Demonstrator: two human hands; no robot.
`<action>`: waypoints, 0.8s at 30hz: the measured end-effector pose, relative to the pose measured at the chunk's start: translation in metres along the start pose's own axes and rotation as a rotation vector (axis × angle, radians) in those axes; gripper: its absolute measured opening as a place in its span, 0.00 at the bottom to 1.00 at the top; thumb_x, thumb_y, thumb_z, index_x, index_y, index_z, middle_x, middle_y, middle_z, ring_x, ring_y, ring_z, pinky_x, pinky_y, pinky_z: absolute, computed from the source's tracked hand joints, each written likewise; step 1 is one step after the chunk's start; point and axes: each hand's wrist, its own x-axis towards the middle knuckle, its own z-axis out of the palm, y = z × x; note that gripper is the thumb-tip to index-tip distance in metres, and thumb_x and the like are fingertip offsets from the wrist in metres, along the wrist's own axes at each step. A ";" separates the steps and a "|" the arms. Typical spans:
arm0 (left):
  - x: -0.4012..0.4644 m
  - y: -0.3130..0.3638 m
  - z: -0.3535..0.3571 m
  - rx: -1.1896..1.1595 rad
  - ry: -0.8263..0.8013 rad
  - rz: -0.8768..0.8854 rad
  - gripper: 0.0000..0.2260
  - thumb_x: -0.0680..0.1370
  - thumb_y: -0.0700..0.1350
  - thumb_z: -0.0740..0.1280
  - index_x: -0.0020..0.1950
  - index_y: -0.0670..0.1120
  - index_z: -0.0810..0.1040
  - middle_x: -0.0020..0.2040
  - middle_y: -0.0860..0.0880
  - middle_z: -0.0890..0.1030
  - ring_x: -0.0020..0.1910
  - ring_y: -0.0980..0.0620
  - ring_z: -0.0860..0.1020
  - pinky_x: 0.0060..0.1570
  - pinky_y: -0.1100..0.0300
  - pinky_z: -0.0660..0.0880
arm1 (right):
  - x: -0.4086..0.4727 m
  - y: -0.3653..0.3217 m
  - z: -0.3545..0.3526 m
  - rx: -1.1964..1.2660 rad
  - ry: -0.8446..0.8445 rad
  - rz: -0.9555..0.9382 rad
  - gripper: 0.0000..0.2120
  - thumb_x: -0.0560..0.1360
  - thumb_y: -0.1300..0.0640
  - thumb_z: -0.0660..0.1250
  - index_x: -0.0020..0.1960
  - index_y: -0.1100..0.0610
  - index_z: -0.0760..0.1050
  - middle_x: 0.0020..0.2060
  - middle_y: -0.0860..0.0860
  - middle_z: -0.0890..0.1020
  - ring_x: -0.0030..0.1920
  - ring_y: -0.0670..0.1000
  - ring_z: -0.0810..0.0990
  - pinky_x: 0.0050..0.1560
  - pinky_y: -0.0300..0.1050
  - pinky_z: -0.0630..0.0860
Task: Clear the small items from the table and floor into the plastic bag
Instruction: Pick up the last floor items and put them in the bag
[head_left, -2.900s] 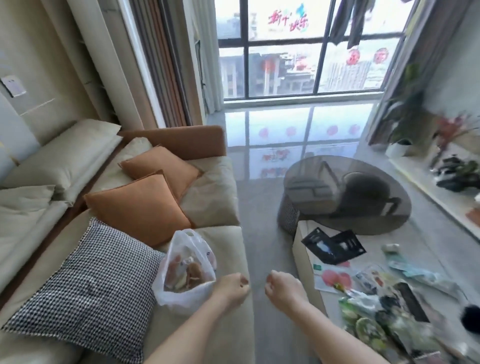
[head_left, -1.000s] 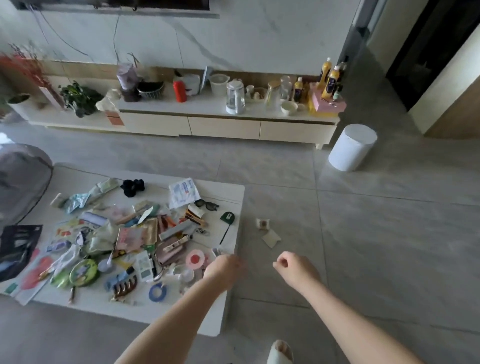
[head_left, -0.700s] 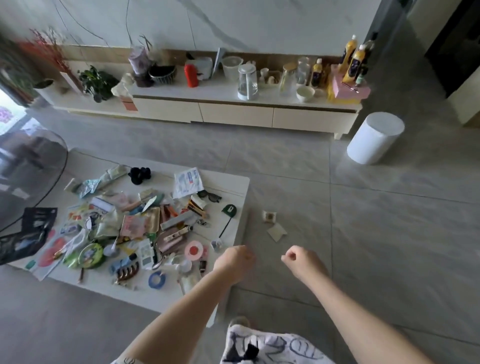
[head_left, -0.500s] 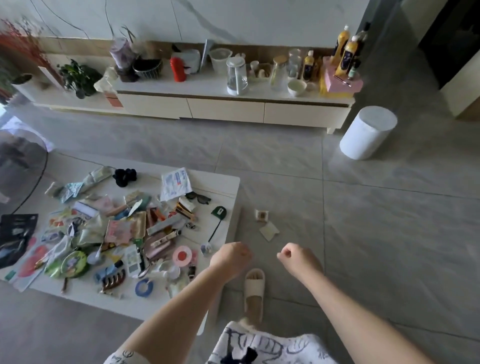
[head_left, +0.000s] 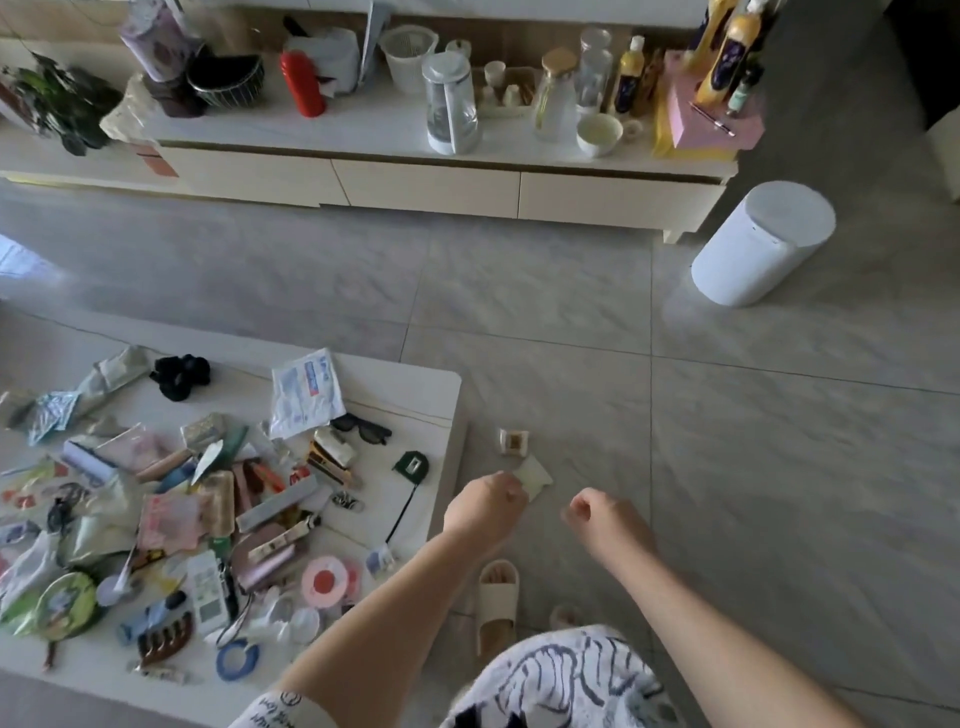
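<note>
The low white table (head_left: 431, 384) at the left carries several small items: packets, a white sachet (head_left: 306, 392), black sunglasses (head_left: 363, 428), a pink tape roll (head_left: 326, 581) and a blue tape ring (head_left: 238, 660). Two items lie on the grey floor just right of the table: a small square packet (head_left: 513, 441) and a pale paper scrap (head_left: 536, 474). My left hand (head_left: 483, 506) hovers in a fist beside the scrap, holding nothing. My right hand (head_left: 602, 519) is also a fist, over bare floor. The plastic bag is out of view.
A long white cabinet (head_left: 426, 187) crowded with bottles, jugs and cups runs along the far wall. A white cylindrical bin (head_left: 758, 244) stands on the floor at the right. My slippered foot (head_left: 497, 603) is below my hands.
The view swung from the sofa and plastic bag to the table and floor. I have stepped closer to the two floor items. Both hands stay curled and hold nothing.
</note>
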 end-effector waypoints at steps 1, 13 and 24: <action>0.012 0.001 0.001 -0.016 0.006 -0.016 0.14 0.78 0.50 0.58 0.61 0.52 0.77 0.57 0.47 0.81 0.55 0.46 0.78 0.52 0.56 0.76 | 0.013 -0.002 -0.001 0.000 -0.025 0.001 0.09 0.77 0.48 0.61 0.46 0.52 0.76 0.50 0.53 0.83 0.52 0.56 0.80 0.41 0.42 0.68; 0.177 -0.012 0.047 -0.106 0.029 -0.284 0.14 0.78 0.50 0.58 0.62 0.53 0.74 0.58 0.50 0.80 0.56 0.48 0.78 0.52 0.57 0.75 | 0.204 0.011 0.035 -0.084 -0.272 0.021 0.09 0.76 0.48 0.59 0.46 0.51 0.75 0.48 0.51 0.82 0.50 0.55 0.79 0.41 0.41 0.68; 0.318 -0.074 0.107 -0.055 -0.050 -0.380 0.14 0.78 0.54 0.57 0.62 0.55 0.75 0.59 0.54 0.79 0.55 0.51 0.78 0.52 0.61 0.73 | 0.348 0.066 0.124 -0.238 -0.277 -0.036 0.07 0.77 0.48 0.61 0.42 0.50 0.71 0.50 0.50 0.81 0.52 0.54 0.79 0.41 0.42 0.69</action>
